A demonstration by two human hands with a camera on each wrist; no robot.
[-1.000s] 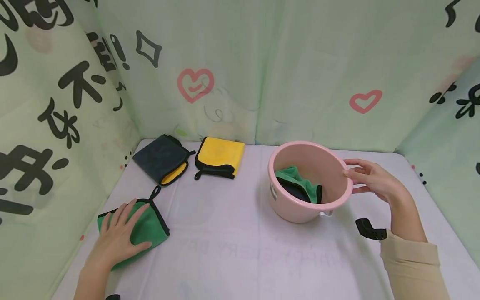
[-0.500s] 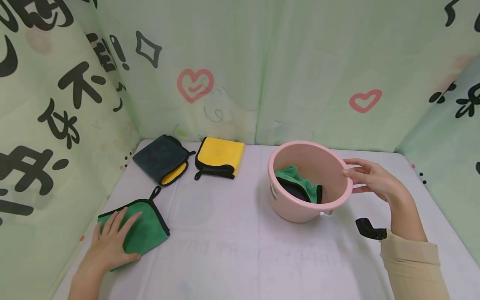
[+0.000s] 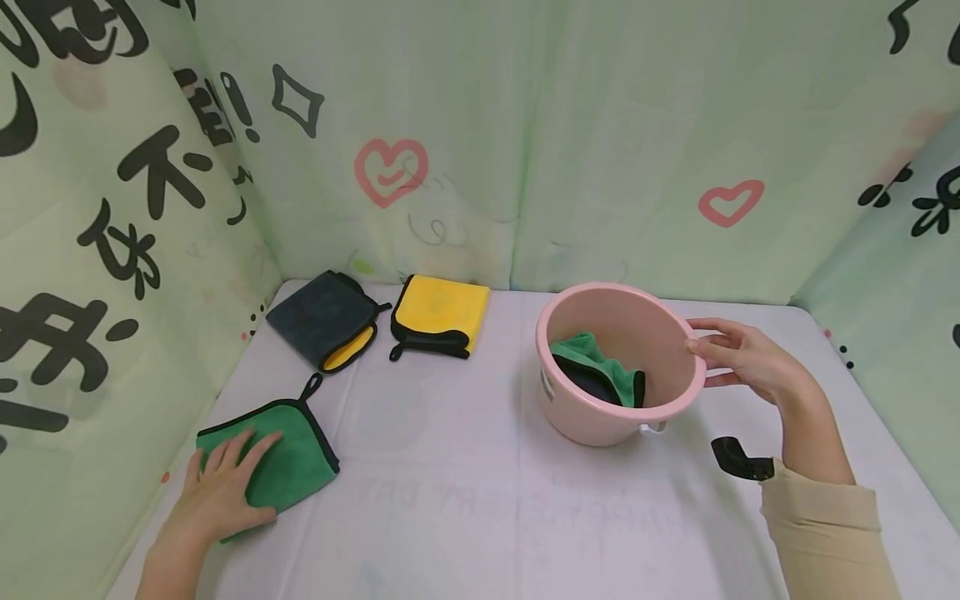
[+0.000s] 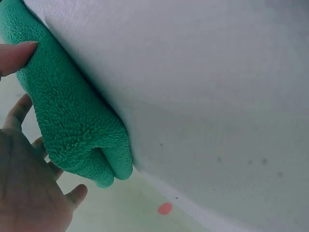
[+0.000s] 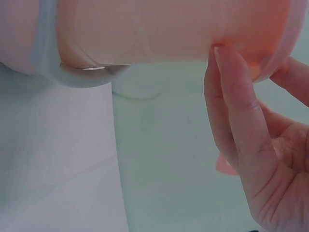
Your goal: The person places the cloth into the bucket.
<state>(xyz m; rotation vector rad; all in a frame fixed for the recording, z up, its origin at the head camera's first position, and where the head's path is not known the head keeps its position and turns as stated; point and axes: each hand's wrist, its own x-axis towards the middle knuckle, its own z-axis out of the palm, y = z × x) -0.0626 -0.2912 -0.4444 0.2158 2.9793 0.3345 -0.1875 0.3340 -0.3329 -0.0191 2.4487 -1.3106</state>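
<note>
A folded green towel [image 3: 296, 454] with black edging and a hanging loop lies at the left of the table. My left hand [image 3: 213, 500] is over its near left part, fingers spread and slightly bent. Seen from the left wrist, the towel's fluffy green side [image 4: 72, 106] faces the camera, with the thumb [image 4: 17, 58] at its edge. On the right stands a pink bucket [image 3: 573, 425], tilted a little. My right hand [image 3: 750, 358] pinches its rim, thumb on the inner side; in the right wrist view the fingers [image 5: 241, 106] touch the outer wall.
Inside the bucket sits a crumpled green and black towel [image 3: 600, 367]. A dark folded towel with yellow lining [image 3: 322, 312] and a yellow folded towel [image 3: 442, 308] lie at the back left. Printed curtains [image 3: 465, 100] enclose the white table [image 3: 435, 467].
My left hand has drawn back a little, down and to the left over the green towel, uncovering more of it. The right hand and the bucket have stayed in place.
</note>
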